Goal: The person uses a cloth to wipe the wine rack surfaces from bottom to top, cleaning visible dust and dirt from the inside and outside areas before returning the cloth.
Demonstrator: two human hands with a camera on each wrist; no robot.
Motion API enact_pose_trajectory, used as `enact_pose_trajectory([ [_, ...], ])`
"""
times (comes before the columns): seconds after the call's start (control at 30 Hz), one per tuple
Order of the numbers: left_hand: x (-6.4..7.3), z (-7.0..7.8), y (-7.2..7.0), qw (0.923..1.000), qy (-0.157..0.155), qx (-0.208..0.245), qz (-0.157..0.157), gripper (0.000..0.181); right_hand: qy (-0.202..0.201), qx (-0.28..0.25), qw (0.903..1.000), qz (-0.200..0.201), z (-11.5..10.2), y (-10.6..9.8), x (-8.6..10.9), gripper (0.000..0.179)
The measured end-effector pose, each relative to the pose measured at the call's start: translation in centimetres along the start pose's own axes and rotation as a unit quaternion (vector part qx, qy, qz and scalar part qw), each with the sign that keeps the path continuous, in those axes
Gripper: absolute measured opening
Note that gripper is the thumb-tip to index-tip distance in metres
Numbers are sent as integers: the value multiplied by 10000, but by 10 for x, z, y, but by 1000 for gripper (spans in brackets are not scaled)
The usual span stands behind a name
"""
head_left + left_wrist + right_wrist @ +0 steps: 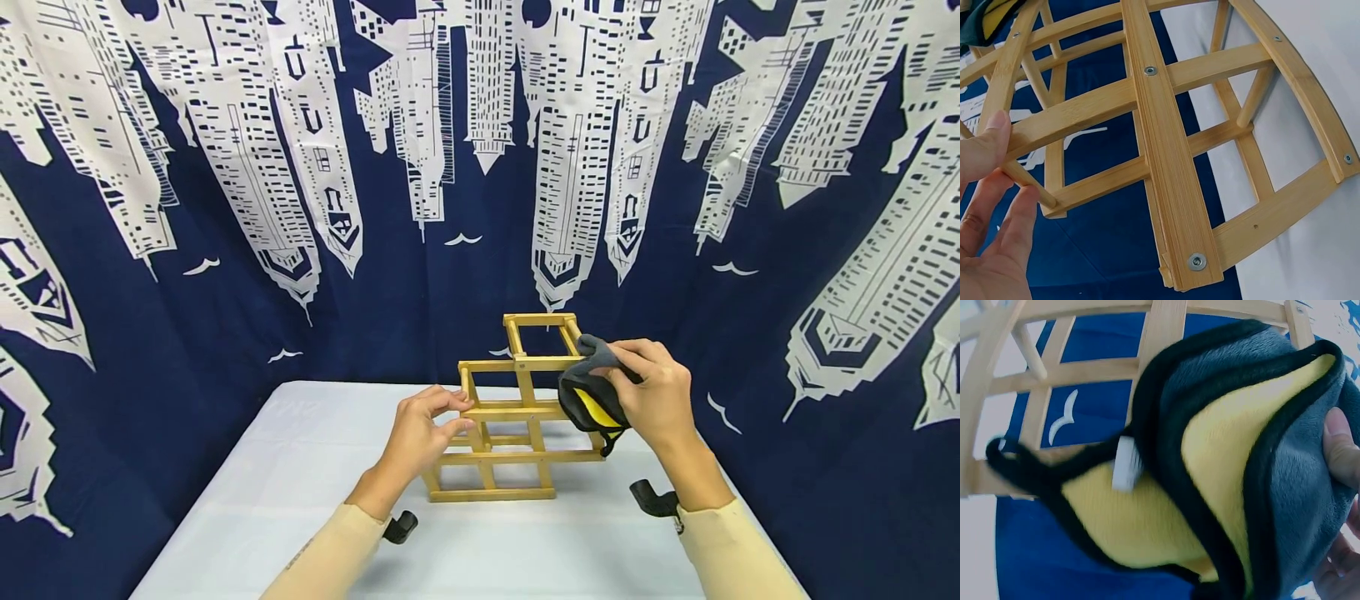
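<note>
A light wooden rack (517,414) of slats and round dowels stands on the white table, stepped up toward its right side. My left hand (429,427) pinches the rack's left upper corner; in the left wrist view its thumb (999,128) lies on a slat and the fingers are at a dowel. My right hand (654,393) holds a folded cleaning cloth (592,392) against the rack's upper right part. Grey on one side and yellow on the other, the cloth (1222,444) has a black border, a hanging loop and a white tag in the right wrist view.
The white table (315,450) carries the rack near its far edge. Behind and on both sides hangs a dark blue curtain (390,325) printed with white upside-down buildings. Black curved pieces (654,498) stick out at both wrists.
</note>
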State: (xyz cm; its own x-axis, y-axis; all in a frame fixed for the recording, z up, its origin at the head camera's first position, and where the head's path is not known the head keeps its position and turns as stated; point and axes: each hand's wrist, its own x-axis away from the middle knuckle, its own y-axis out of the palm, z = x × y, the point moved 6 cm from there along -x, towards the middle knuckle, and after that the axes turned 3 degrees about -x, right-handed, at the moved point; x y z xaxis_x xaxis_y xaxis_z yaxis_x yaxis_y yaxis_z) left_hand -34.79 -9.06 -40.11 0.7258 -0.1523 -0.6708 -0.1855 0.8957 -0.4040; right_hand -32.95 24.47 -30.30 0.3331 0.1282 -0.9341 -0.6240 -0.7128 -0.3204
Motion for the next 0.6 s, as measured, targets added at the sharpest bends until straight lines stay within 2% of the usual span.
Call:
enact_pose_trajectory([
  [0.1, -1, 4, 0, 9987, 165, -471, 48, 26, 400, -282, 9987, 171, 10, -6, 5, 30],
  [0.2, 0, 12, 1, 9921, 415, -1179, 93, 29, 748, -426, 9956, 368, 19, -15, 14, 28],
  [0.37, 2, 30, 9, 9711, 969, -2160, 300, 32, 1311, -537, 9882, 576, 33, -28, 36, 27],
  [0.5, 3, 45, 25, 9529, 1487, -2612, 404, 37, 1649, -434, 9834, 621, 42, -34, 55, 27],
  [0.6, 3, 50, 40, 9432, 1610, -2884, 349, 40, 1875, -361, 9793, 675, 46, -37, 70, 28],
])
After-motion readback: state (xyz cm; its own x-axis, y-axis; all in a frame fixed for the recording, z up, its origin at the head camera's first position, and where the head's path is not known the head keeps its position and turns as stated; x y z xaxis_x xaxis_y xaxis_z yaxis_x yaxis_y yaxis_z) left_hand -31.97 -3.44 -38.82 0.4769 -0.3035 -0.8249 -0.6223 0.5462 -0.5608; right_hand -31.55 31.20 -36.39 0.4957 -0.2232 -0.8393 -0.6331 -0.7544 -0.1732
